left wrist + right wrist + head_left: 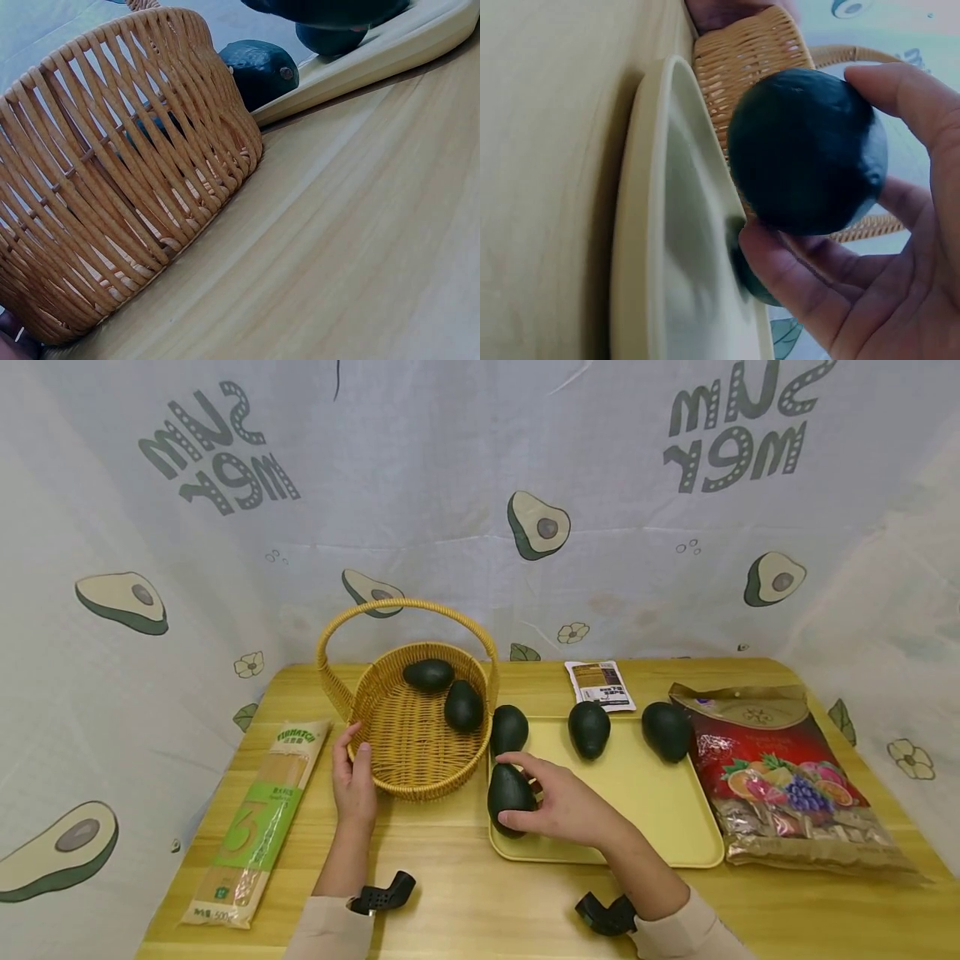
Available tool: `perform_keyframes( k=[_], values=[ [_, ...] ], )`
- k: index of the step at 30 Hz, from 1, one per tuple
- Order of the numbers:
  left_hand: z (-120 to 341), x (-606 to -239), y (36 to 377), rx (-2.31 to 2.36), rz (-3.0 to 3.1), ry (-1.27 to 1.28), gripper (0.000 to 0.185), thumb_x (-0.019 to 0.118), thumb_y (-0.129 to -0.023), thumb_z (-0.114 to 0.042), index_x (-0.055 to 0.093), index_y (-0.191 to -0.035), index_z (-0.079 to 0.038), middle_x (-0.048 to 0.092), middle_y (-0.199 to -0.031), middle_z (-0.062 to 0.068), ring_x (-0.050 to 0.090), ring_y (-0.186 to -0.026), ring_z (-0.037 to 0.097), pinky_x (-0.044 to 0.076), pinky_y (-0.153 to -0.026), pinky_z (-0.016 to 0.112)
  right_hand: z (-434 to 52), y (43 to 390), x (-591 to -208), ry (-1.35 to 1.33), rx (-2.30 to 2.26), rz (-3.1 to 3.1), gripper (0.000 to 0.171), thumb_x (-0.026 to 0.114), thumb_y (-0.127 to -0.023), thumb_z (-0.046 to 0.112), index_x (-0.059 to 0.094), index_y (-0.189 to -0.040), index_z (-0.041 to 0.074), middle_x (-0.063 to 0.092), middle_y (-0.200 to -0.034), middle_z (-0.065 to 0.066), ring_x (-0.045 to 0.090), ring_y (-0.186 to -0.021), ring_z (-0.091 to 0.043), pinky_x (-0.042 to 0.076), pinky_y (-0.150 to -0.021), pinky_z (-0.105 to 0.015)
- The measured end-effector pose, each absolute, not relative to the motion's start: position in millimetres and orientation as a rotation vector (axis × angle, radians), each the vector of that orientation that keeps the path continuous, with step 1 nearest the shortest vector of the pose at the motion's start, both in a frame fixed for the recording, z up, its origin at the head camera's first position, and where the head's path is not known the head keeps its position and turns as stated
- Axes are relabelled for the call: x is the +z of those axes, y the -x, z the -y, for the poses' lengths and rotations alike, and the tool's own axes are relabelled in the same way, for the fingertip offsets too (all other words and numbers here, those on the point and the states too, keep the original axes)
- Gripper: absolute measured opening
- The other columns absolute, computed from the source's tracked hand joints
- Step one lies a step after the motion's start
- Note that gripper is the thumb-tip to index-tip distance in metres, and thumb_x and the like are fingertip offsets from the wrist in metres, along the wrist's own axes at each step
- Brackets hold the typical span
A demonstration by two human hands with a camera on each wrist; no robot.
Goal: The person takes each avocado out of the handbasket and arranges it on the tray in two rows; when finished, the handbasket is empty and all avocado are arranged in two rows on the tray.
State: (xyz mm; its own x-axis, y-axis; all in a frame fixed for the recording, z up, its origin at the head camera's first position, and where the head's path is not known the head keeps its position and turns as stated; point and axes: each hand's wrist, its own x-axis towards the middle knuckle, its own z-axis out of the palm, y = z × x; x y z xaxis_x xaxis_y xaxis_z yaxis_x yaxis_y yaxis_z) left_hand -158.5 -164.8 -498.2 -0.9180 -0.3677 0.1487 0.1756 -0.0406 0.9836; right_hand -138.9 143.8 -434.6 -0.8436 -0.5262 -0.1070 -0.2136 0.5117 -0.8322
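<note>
Evidently, the fingers of the right hand [558, 802] grip an avocado [510, 797] round its sides, likely for control, above the nine o'clock edge of the tray [645, 814]; the basket [420, 792] stands at ten o'clock. The left hand [354, 785] rests relaxed against its outer wall at eight o'clock, presumably steadying it.

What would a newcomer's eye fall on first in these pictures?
The wicker basket, with its tall arched handle, likely draws the eye first, standing left of center with two avocados inside. Next comes the dark avocado that the right hand holds above the yellow tray's left side. The bright red fruit-printed bag stands out at the tray's right.
</note>
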Motion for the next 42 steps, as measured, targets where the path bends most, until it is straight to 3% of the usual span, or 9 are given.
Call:
perform_keyframes(
  k=[4,13,18,24,37,42],
  values=[
    [165.0,-498.5,157.7,-2.016,1.881,-0.205,0.04,0.041,-0.108,-0.014,0.041,-0.145,0.0,0.028,-0.165,0.011,0.017,-0.155,0.025,0.015,-0.124,0.051,-143.8,138.0,-436.3,0.598,-1.175,-2.426,0.074,0.082,-0.085,0.039,0.047,-0.148,0.019,0.065,-0.11,-0.012,0.06,-0.06,-0.011,0.05,-0.06,-0.028],
    [165.5,-498.5,157.4,-2.014,1.887,-0.217,0.04,0.041,-0.108,-0.015,0.042,-0.146,-0.002,0.028,-0.165,0.009,0.017,-0.156,0.024,0.015,-0.124,0.051,-142.5,138.2,-440.9,0.585,-1.064,-2.411,0.076,0.081,-0.083,0.046,0.047,-0.145,0.018,0.069,-0.089,0.001,0.063,-0.07,-0.012,0.05,-0.065,-0.03],
    [165.7,-499.0,157.6,-2.014,1.888,-0.221,0.039,0.04,-0.109,-0.015,0.042,-0.146,-0.003,0.029,-0.164,0.009,0.02,-0.154,0.024,0.017,-0.123,0.049,-142.4,138.7,-441.9,0.581,-1.071,-2.403,0.077,0.08,-0.084,0.046,0.046,-0.147,0.017,0.07,-0.102,-0.004,0.064,-0.075,-0.013,0.051,-0.068,-0.031],
    [165.6,-499.3,158.0,-2.012,1.89,-0.226,0.039,0.04,-0.109,-0.015,0.042,-0.146,-0.003,0.029,-0.164,0.007,0.02,-0.154,0.022,0.018,-0.123,0.047,-144.9,138.4,-441.4,0.6,-1.098,-2.392,0.079,0.081,-0.085,0.044,0.046,-0.151,0.019,0.061,-0.126,-0.01,0.063,-0.097,-0.017,0.054,-0.082,-0.035],
    [165.2,-500.3,159.0,-2.001,1.863,-0.183,0.038,0.042,-0.108,-0.013,0.043,-0.144,-0.001,0.03,-0.163,0.011,0.015,-0.156,0.023,0.013,-0.124,0.051,-148.8,139.9,-440.3,0.642,-1.098,-2.326,0.067,0.08,-0.086,0.041,0.054,-0.143,0.017,0.059,-0.122,-0.007,0.06,-0.102,-0.019,0.054,-0.083,-0.031],
    [164.7,-499.6,160.1,-2.013,1.846,-0.184,0.038,0.041,-0.108,-0.012,0.043,-0.144,0.001,0.032,-0.162,0.011,0.019,-0.154,0.022,0.017,-0.123,0.044,-149.2,140.2,-440.7,0.624,-1.102,-2.311,0.068,0.08,-0.087,0.04,0.053,-0.145,0.017,0.059,-0.122,-0.008,0.061,-0.101,-0.019,0.054,-0.084,-0.033]
  ],
)
